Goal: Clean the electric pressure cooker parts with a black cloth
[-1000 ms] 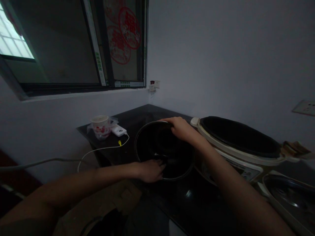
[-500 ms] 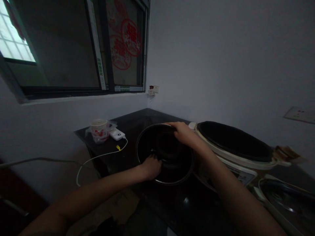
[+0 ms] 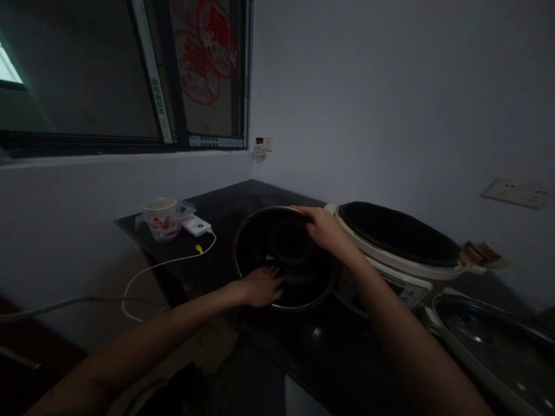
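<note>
A dark round inner pot (image 3: pixel 255 237) with a thin bright rim is tilted, its mouth facing me. My right hand (image 3: pixel 318 228) grips the far right part of its rim; the fingers behind the rim are partly hidden. My left hand (image 3: pixel 262 286) reaches over the near left rim into the pot, fingers stretched out and palm down. A tiny pale spot shows inside, just beyond those fingertips; I cannot make out what it is. Right beside the pot stands a large rice cooker (image 3: pixel 385 274) with a white body and a dark, wide mouth.
A lid (image 3: pixel 481 341) lies at the lower right. On the black table (image 3: pixel 243 196), a paper cup (image 3: pixel 160 219) in a plastic bag stands beside a white power bank (image 3: pixel 197 225) with a white cable (image 3: pixel 165 263). Wall sockets (image 3: pixel 262 147) sit at the corner beneath the window.
My left hand has gone from curled fingers to outstretched ones inside the pot. My right hand keeps its hold on the rim. The view has shifted slightly to the right and down.
</note>
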The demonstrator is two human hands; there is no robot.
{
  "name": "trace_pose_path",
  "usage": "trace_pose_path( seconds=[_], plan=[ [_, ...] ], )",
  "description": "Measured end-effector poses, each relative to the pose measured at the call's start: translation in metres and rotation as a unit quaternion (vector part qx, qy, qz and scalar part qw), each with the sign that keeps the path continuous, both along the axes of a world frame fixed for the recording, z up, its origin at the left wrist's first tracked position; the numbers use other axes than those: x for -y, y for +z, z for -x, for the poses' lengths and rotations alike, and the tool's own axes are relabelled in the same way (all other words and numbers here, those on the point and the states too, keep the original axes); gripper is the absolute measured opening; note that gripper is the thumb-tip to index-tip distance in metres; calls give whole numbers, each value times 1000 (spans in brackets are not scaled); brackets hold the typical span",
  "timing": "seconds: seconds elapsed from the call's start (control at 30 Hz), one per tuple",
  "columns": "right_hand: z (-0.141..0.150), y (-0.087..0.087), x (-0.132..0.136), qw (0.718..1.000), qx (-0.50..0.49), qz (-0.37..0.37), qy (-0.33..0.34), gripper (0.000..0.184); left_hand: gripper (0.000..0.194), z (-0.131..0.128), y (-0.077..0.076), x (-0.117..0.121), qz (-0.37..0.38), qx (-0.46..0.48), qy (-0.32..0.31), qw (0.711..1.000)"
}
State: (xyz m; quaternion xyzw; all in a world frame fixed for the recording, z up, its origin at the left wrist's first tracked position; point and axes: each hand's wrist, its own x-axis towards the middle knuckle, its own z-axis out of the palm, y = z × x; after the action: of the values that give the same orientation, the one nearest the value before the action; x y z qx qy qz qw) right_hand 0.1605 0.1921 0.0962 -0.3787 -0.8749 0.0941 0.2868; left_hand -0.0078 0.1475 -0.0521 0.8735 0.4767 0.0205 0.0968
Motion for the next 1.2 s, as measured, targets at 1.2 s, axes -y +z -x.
trace_pose_path(
  seconds=[1.2],
  plan=[
    [-4, -51, 19, 970, -241, -22, -3, 69, 42, 19, 1, -3, -102, -12, 124, 987]
  ],
)
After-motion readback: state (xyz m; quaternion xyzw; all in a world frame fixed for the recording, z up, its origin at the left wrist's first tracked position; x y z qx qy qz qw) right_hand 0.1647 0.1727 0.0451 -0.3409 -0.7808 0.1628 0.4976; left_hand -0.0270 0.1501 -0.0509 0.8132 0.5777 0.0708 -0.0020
